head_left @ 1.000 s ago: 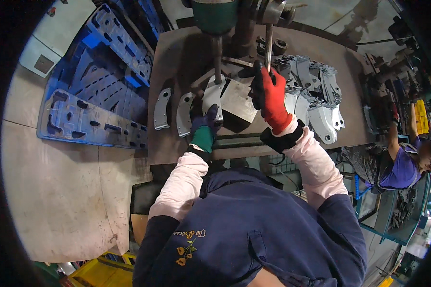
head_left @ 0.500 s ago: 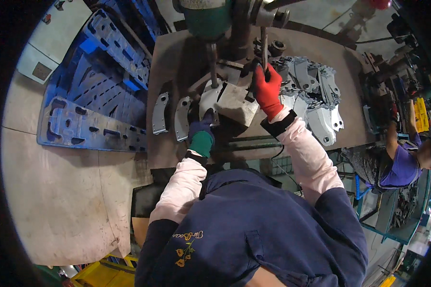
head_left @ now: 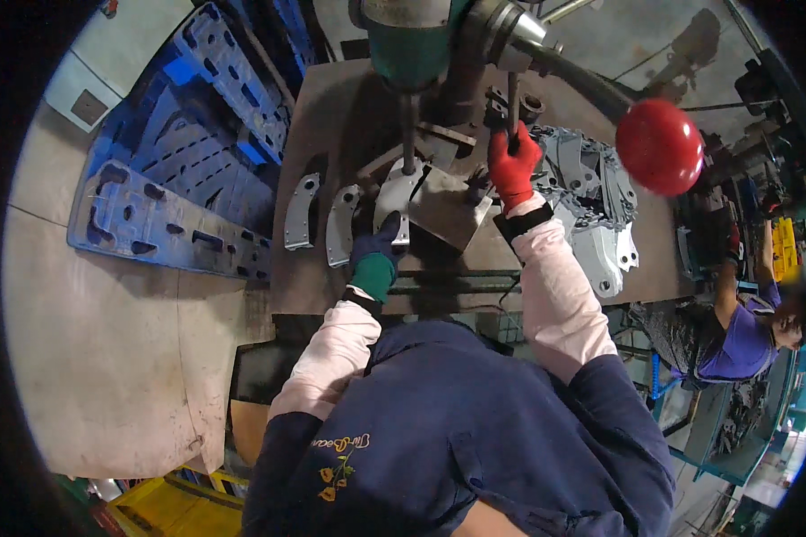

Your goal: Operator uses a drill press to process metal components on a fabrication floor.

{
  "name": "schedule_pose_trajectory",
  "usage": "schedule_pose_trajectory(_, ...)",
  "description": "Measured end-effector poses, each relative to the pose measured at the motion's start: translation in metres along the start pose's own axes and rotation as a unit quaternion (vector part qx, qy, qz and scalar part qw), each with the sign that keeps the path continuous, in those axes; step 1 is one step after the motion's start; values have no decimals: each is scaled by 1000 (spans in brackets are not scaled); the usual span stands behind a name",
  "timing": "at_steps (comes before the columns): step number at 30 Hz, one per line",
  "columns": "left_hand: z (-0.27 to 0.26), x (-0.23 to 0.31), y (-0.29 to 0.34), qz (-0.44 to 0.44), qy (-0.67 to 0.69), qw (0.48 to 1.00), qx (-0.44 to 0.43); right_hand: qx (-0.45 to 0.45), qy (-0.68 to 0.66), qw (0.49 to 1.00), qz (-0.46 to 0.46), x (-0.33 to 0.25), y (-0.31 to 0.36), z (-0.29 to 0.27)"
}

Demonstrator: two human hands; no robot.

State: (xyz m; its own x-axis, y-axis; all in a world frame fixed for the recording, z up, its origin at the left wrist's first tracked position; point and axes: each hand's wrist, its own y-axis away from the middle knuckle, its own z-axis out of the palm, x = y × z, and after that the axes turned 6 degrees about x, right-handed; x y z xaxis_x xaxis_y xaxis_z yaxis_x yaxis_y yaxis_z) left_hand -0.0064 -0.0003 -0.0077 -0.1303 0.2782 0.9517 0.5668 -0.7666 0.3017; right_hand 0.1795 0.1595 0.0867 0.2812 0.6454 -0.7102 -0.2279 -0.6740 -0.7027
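Observation:
Under the green drill press head [head_left: 409, 49], the drill spindle [head_left: 409, 134] comes down onto a pale curved metal plate [head_left: 392, 194]. My left hand [head_left: 376, 243], in a dark glove with a green cuff, is closed on the near end of this plate; some of its fingers are hidden. A squared metal block [head_left: 443, 208] stands against the plate's right side. In a red glove, my right hand [head_left: 514, 168] is wrapped round a feed lever rod [head_left: 513, 103] of the press. Another lever arm, with a red ball knob [head_left: 660, 146], reaches out to the right.
Two similar curved plates [head_left: 302, 210] [head_left: 341, 224] lie left of my left hand. A heap of grey metal plates [head_left: 591, 192] covers the bench's right side. Blue plastic pallets [head_left: 166, 219] stand at left. Another person [head_left: 739, 336] works at far right.
The feed levers have turned, and the red ball knob has swung down into fuller view. My right hand still grips its rod; my left stays on the plate. The view has shifted slightly.

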Motion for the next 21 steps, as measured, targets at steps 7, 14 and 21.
schedule_pose_trajectory(7,8,33,14,-160,183,970,-1,-44,43,997,-41,9,-26,-6)
schedule_pose_trajectory(14,4,34,15,26,97,995,-26,-28,162,986,-30,56,-90,0)
schedule_pose_trajectory(21,-5,46,27,-65,110,990,-57,-75,294,951,-61,53,-129,-1)
